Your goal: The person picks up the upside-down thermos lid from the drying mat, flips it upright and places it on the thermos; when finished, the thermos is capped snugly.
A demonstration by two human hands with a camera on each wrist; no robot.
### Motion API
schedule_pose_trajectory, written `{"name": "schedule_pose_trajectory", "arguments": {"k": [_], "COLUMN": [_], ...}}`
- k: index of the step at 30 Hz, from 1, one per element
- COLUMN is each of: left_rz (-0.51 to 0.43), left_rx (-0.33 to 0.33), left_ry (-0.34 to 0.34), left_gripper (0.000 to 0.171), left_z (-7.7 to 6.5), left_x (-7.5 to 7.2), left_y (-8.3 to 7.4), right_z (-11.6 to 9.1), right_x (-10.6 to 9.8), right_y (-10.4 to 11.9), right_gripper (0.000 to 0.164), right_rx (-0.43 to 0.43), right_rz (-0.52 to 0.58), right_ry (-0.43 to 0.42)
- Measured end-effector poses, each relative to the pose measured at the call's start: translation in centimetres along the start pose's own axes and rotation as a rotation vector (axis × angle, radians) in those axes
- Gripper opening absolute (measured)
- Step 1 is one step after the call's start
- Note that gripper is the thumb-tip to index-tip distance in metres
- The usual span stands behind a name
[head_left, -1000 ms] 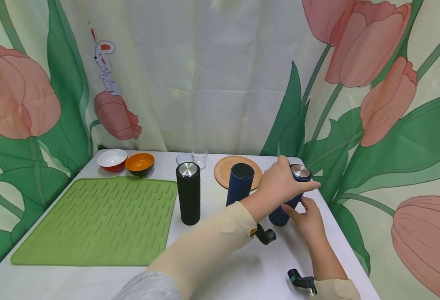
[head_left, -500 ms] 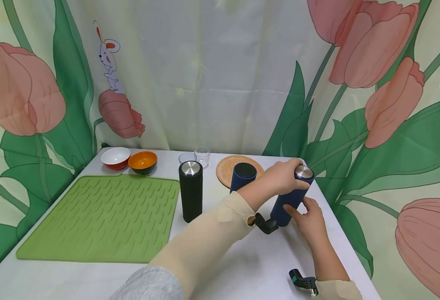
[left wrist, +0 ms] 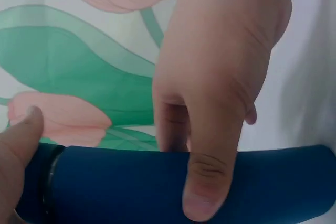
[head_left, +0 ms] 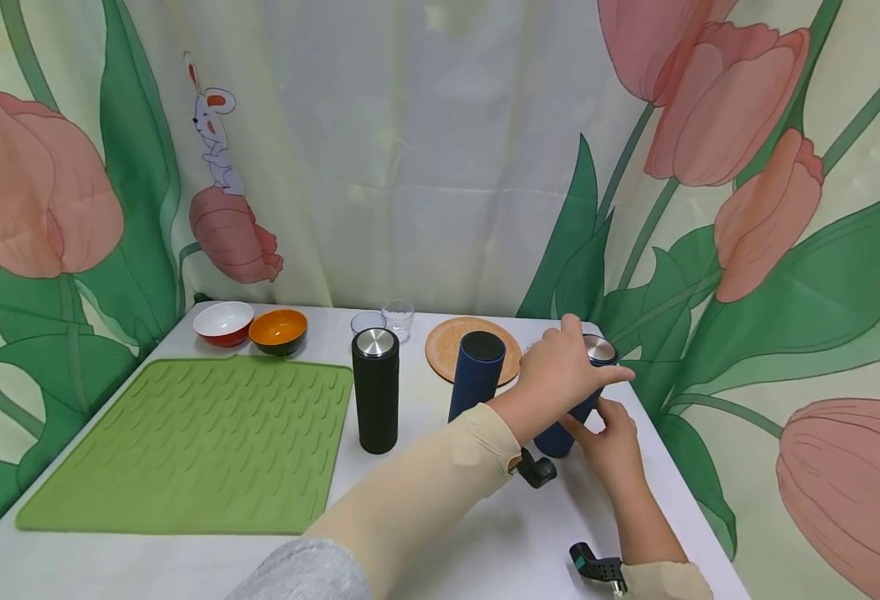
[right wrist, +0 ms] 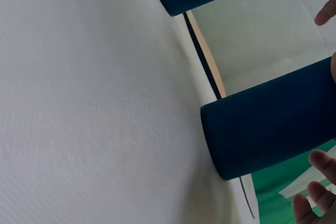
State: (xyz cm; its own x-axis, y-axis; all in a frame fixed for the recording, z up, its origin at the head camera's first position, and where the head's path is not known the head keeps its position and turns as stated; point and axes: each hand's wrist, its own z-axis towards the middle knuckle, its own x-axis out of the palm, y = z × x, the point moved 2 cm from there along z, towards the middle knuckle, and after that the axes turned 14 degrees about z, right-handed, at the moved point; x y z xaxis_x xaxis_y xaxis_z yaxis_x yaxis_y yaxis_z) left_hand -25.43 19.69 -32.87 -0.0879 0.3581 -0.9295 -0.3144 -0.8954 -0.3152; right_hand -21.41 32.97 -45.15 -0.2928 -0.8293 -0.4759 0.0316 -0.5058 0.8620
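At the table's right stands a dark blue thermos (head_left: pixel 552 437) with a steel-topped lid (head_left: pixel 599 348). My left hand (head_left: pixel 556 371) is at its top, thumb stretched straight across the lid's near side; its other fingers are partly hidden. My right hand (head_left: pixel 612 446) grips the body lower down. In the left wrist view the right thumb (left wrist: pixel 207 198) presses the front of the blue body (left wrist: pixel 126 182), while the left thumb (left wrist: pixel 29 129) reaches past the lid's edge. Fingertips (right wrist: pixel 323 163) show beside the thermos body (right wrist: pixel 273 124) in the right wrist view.
A second blue thermos (head_left: pixel 476 371) stands left of the hands, and a black one (head_left: pixel 376 400) further left. Behind are a round wooden board (head_left: pixel 447 337), clear glasses (head_left: pixel 398 319), a white-and-red bowl (head_left: pixel 222 323) and an orange bowl (head_left: pixel 278 331). A green mat (head_left: pixel 185 450) covers the left side.
My left hand turned round the lid, its thumb drawn in half a second ago, then swung back with the thumb stretched out right again. My right hand has kept its grip.
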Motion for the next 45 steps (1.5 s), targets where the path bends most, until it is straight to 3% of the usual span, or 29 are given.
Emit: {"name": "schedule_pose_trajectory", "arguments": {"k": [4,9,13,16,21,23,26,31,36,38,40,45], "left_rz": [0.008,-0.093,-0.126,-0.087,0.141,0.193,0.171,0.042,-0.008,-0.019,-0.029,0.035], "left_rx": [0.068,0.189,0.193,0.138,0.031,0.013,0.023,0.140,0.244,0.229,0.174,0.023], "left_ry": [-0.002,0.147,0.219,0.174,0.019,-0.022,-0.035,0.065,0.201,0.205,0.178,0.033], "left_gripper": [0.070,0.059,0.062,0.073,0.104,0.098,0.081,0.060,0.062,0.065,0.073,0.099], "left_z": [0.3,0.8,1.0,0.7,0.1,0.0,0.2,0.8,1.2,1.0,0.7,0.1], "left_x": [-0.2,-1.1,-1.5,-1.1,0.3,0.6,0.6,-0.2,-1.2,-1.2,-1.0,0.1], "left_y": [0.4,0.9,1.1,0.6,-0.7,-0.9,-0.6,0.3,1.0,1.1,1.0,0.5], "right_z": [0.2,0.3,0.5,0.4,0.2,0.2,0.2,0.2,0.6,0.7,0.7,0.6], "right_x": [-0.2,-0.8,-0.9,-0.9,-1.1,-1.1,-1.2,-1.4,-1.4,-1.2,-1.1,-0.7], "right_y": [0.0,-0.1,-0.2,-0.2,-0.2,-0.1,0.1,0.3,0.4,0.3,0.1,0.1], "right_gripper": [0.071,0.078,0.080,0.082,0.079,0.078,0.082,0.091,0.093,0.092,0.091,0.084], "right_rx": [0.009,0.040,0.048,0.061,0.066,0.061,0.055,0.076,0.085,0.087,0.091,0.081], "right_rz": [-0.002,0.000,0.008,-0.003,-0.050,-0.062,-0.067,-0.060,-0.068,-0.071,-0.074,-0.068], "right_ry": [0.028,0.052,0.071,0.076,0.068,0.067,0.072,0.071,0.091,0.098,0.100,0.096]}}
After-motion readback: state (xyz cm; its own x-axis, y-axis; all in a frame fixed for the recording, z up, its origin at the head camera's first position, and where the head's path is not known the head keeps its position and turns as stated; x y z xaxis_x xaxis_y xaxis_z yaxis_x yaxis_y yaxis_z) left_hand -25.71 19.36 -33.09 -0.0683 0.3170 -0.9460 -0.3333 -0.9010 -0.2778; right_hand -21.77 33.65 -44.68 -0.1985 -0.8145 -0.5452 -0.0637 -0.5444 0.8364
